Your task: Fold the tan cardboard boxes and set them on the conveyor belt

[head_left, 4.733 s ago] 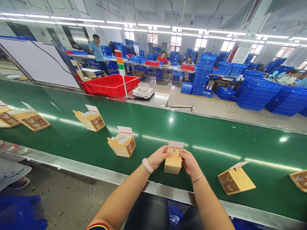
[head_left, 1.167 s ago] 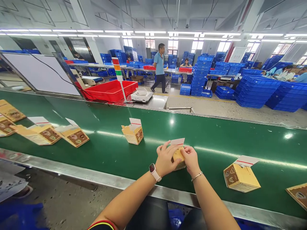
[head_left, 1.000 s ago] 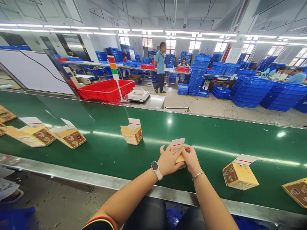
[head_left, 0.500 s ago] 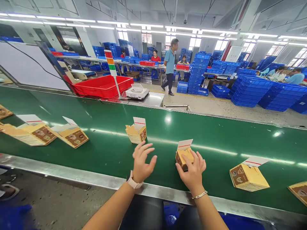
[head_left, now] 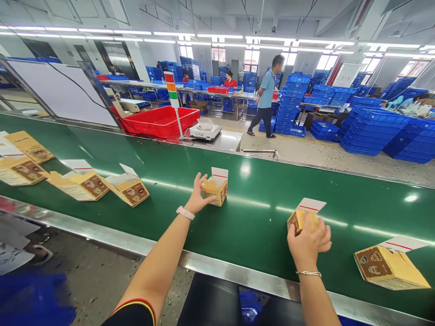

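On the green conveyor belt, my left hand [head_left: 196,197] reaches the left side of a small open-topped carton [head_left: 221,194]. Its thumb lies along the near face and its fingers are spread at the left edge, without a visible closed grip. This carton is yellow and brown, with a raised white flap bearing a red line. Further right, my right hand [head_left: 308,240] lies over a carton [head_left: 296,220] with a folded yellow top and a white flap standing at the back. Thumb and fingers straddle it; the fingers are slightly blurred and hide its near side.
Another folded carton [head_left: 390,267] lies at the right. Several open cartons [head_left: 134,192] lie towards the left end of the belt [head_left: 258,240]. Beyond the belt are a red tray [head_left: 159,122], a signal light [head_left: 171,90] and a scale [head_left: 205,130]. A person [head_left: 267,97] walks behind.
Both hands first worked on one carton together. My left hand has let go and moved to the open carton on the left. My right hand and the folded carton have shifted right.
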`<state>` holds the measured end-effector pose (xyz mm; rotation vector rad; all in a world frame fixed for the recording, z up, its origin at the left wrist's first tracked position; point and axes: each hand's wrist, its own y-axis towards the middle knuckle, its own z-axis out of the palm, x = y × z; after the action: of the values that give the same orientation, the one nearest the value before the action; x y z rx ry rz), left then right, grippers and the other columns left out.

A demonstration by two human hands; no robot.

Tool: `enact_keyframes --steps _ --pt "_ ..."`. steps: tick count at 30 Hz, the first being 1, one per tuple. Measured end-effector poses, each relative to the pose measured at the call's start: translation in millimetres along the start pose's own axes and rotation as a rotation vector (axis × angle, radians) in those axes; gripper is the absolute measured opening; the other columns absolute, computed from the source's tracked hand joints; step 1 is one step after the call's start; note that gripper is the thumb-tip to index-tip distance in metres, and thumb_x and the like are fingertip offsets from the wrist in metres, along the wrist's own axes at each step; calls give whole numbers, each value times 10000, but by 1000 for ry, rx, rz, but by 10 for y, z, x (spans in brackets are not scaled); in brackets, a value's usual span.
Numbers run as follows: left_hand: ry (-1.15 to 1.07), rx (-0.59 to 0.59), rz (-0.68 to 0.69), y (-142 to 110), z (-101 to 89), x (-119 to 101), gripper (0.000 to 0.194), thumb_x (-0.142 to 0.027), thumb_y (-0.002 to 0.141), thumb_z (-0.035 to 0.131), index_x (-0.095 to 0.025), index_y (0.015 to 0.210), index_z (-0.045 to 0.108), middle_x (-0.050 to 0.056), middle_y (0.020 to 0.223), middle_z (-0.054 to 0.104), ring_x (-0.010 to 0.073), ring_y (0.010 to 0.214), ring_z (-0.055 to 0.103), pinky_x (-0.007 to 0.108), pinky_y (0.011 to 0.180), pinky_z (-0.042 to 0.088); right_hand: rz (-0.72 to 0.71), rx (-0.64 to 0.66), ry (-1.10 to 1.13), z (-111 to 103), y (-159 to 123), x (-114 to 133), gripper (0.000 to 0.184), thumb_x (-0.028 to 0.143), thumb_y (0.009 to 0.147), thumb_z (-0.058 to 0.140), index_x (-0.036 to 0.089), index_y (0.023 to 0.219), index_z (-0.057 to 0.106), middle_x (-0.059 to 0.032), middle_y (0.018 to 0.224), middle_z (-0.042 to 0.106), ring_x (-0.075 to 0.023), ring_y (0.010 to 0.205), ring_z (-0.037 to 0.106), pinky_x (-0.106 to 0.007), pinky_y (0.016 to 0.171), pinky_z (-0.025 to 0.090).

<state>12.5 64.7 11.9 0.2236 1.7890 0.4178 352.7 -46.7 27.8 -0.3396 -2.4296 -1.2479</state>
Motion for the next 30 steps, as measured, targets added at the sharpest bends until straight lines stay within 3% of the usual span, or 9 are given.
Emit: enact_keyframes --steps 3,7,9,14,18,22,24,27,30 --pt "-82 48 14 10 205 33 765 -464 686 686 -204 1304 316 146 1219 522 245 1092 582 440 945 473 -60 47 116 62 -36 244 598 342 777 586 173 1332 443 -222 1432 278 -468 1350 164 -749 976 157" --pt "1 61 97 -167 434 -36 561 -398 768 601 -210 1245 374 131 1194 550 235 1121 568 433 956 463 -273 467 578 428 -90 635 576 353 821 524 218 1363 385 -150 1354 448 -308 1293 393 -557 1065 317" --pt "117 115 127 -202 474 -113 595 -383 759 609 -205 1275 373 153 1306 493 271 1226 494 466 1011 412 -160 555 715 685 -48 748 631 392 793 551 185 1361 372 -168 1361 439 -305 1280 417 -544 1060 341" --pt "502 400 113 10 524 -402 869 -410 676 710 -219 1406 279 157 1464 360 349 1384 271 546 1099 246 93 492 997 1047 123 804 502 435 771 581 198 1202 482 -166 1316 462 -275 1201 500 -477 962 467" --pt "841 709 101 313 703 -613 1025 -369 581 785 -279 1442 238 134 1520 277 410 1399 184 627 1082 160 108 503 1156 938 164 811 345 431 800 577 247 1089 535 -106 1166 574 -231 1085 585 -399 836 546" --pt "965 822 53 526 860 -718 813 -286 595 756 -219 1335 428 174 1324 483 406 1228 436 596 982 335 142 421 1110 703 179 712 295 412 806 588 240 1045 569 -98 1092 597 -216 1024 612 -364 778 558" --pt "851 778 39 519 870 -736 675 -291 607 746 -183 1232 515 161 1200 519 355 1104 520 532 924 416 189 332 1057 577 187 583 282 417 811 586 233 1024 581 -95 1063 609 -209 999 617 -367 785 552" --pt "446 662 77 301 818 -740 692 -298 539 802 -179 1165 530 105 1116 493 282 1023 538 436 896 462 283 257 1013 360 204 344 290 447 812 595 224 998 597 -86 1007 639 -208 951 627 -371 760 551" --pt "-14 527 116 -125 767 -740 792 -356 489 858 -208 1173 489 74 1122 470 260 1049 522 418 928 446 191 434 1080 83 240 188 349 521 871 493 225 997 630 -89 989 670 -223 924 644 -385 727 556"
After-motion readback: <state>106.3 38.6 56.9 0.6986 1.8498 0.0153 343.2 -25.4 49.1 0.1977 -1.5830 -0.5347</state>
